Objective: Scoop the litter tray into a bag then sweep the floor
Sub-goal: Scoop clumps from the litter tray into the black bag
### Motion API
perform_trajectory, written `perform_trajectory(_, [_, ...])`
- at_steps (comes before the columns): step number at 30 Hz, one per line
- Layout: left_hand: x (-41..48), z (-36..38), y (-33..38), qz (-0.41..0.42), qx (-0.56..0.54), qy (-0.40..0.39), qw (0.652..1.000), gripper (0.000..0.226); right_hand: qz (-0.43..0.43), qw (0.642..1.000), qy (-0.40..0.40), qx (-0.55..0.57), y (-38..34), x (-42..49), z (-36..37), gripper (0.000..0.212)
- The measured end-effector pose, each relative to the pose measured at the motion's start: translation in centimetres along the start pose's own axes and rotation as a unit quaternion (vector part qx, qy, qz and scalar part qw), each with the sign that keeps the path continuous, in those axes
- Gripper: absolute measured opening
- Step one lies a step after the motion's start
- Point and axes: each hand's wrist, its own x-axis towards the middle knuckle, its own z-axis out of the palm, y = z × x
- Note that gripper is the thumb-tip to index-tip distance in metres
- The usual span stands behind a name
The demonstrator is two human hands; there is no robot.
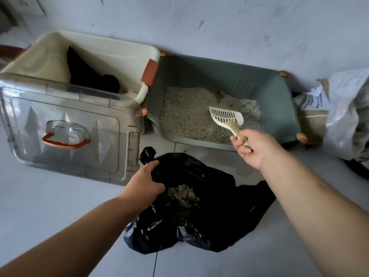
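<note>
Right grip [249,149] holds a cream, slotted scoop [226,116].

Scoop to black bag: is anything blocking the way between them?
Nothing visible blocks it. The scoop, held by the right hand, is over the litter. Only the near wall of the green tray lies between it and the black bag, which the left hand holds open.

Clear lid [65,108] fronts cream bin [119,48]; white sack [347,120] right.
</note>
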Motion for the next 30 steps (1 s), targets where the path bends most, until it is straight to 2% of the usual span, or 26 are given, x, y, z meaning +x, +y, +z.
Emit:
perform_trajectory(3, [0.5, 0.2, 0.1, -0.002, 0.006, -0.006, 1.0, 0.076, 0.013, 1.0, 0.001, -0.02, -1.5, 2.9, 1.7, 0.031])
perform_trajectory(7, [0.9, 0.4, -0.2, -0.013, -0.016, -0.023, 1.0, 0.076, 0.04, 0.999, -0.013, 0.015, -1.7, 5.3, 3.3, 0.022])
perform_trajectory(11, [1.3, 0.4, -0.6, -0.024, -0.027, -0.032, 0.999, 0.076, -0.003, 1.0, 0.021, -0.011, 0.0, 6.6, 4.4, 0.011])
perform_trajectory(17, [1.8, 0.6, -1.2, -0.032, -0.021, -0.036, 0.999, 0.077, -0.054, 0.997, 0.05, -0.023, 2.5, 7.0, 2.1, 0.009])
perform_trajectory(30, [2.3, 0.8, -1.4, -0.041, -0.021, -0.041, 0.998, 0.077, -0.027, 0.998, -0.023, 0.049, 3.6, 5.1, -0.2, 0.005])
